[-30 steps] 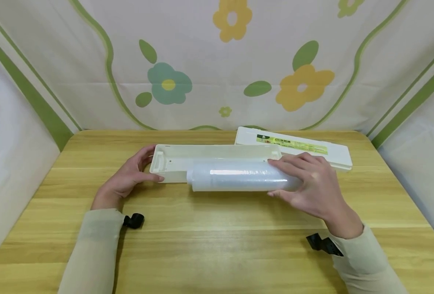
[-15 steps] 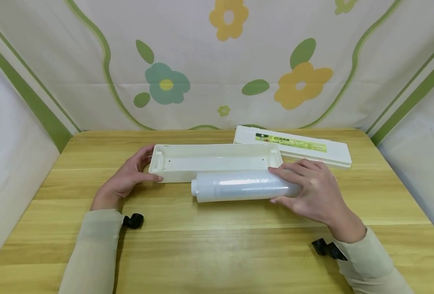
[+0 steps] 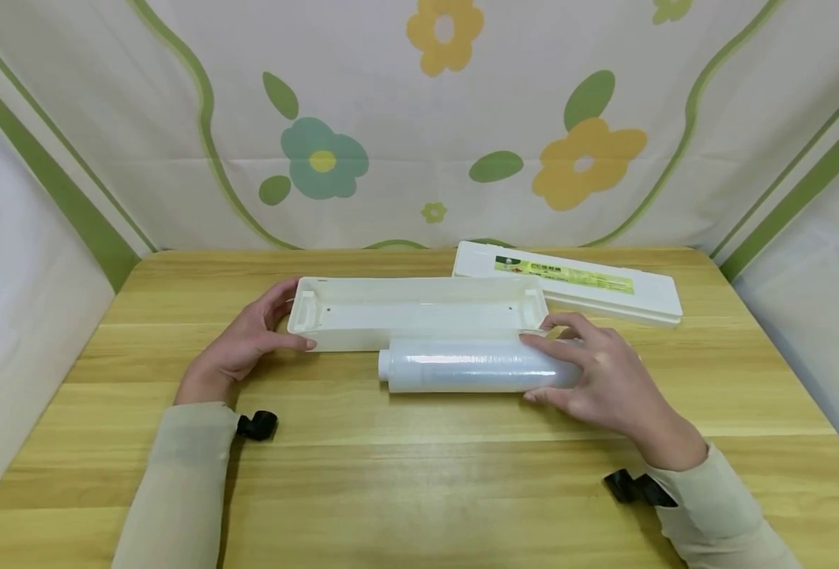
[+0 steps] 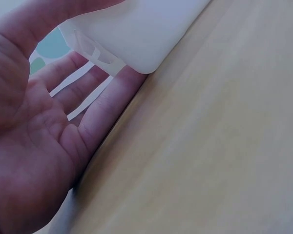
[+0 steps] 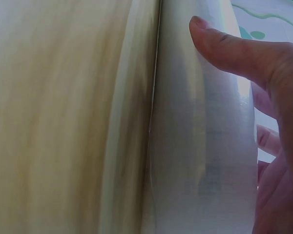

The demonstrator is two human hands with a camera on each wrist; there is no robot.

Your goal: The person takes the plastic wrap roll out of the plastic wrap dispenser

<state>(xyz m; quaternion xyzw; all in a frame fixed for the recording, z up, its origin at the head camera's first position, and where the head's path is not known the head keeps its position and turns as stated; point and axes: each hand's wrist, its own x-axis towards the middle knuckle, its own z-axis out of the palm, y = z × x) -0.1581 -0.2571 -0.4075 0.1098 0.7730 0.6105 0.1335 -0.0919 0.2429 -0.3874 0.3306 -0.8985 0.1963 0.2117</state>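
Note:
An opened white plastic box (image 3: pixel 348 340), long and narrow with its hollow facing up, sits toward the back of the wooden table. My left hand (image 3: pixel 252 332) grips its left end, thumb on the front wall and fingers behind; the left wrist view shows the box corner (image 4: pixel 141 44) between them. In front of the box lies a roll of clear cling film (image 3: pixel 476 367), its core end poking out at the left. My right hand (image 3: pixel 597 371) holds the roll's right end, with the thumb (image 5: pixel 229 48) along its near side and the other fingers over the far side.
Behind the box, at the right, lies a white lid (image 3: pixel 654 296) with a green and yellow label, set at a slant. A flowered curtain (image 3: pixel 391 103) hangs along the table's back edge. Black wrist mounts (image 3: pixel 258 425) stick out from both sleeves.
The right hand has brought the cling film roll out over the box's front wall, toward me and slightly right, and lower. The left hand and the box have hardly moved.

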